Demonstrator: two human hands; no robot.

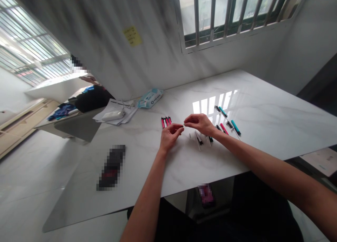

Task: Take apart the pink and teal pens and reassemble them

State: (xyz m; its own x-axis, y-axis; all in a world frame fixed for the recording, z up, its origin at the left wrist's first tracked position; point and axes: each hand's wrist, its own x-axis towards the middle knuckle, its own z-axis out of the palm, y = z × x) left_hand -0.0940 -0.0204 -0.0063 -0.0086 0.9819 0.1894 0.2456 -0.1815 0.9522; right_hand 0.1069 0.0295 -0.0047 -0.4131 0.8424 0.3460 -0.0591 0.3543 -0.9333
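Observation:
My left hand point(171, 136) and my right hand point(200, 124) meet fingertip to fingertip just above the tabletop, each closed in a pinch. Whatever is between the fingers is too small to make out. Several red pens point(166, 121) lie side by side just behind my left hand. Below my right hand are thin white sticks like pen refills point(197, 141), with short dark pieces beside them. A teal pen barrel point(236, 127), a pink-red barrel point(224, 128) and black pen parts lie to the right of my right wrist. Another teal piece point(222, 111) rests farther back.
The white marbled table point(137, 175) bears a blurred-out dark object point(111, 167) at the left. Toward the wall are a wet-wipes pack point(151, 98), papers point(105, 113) and a white device point(113, 115). A pixelated pink item point(206, 195) shows below the front edge.

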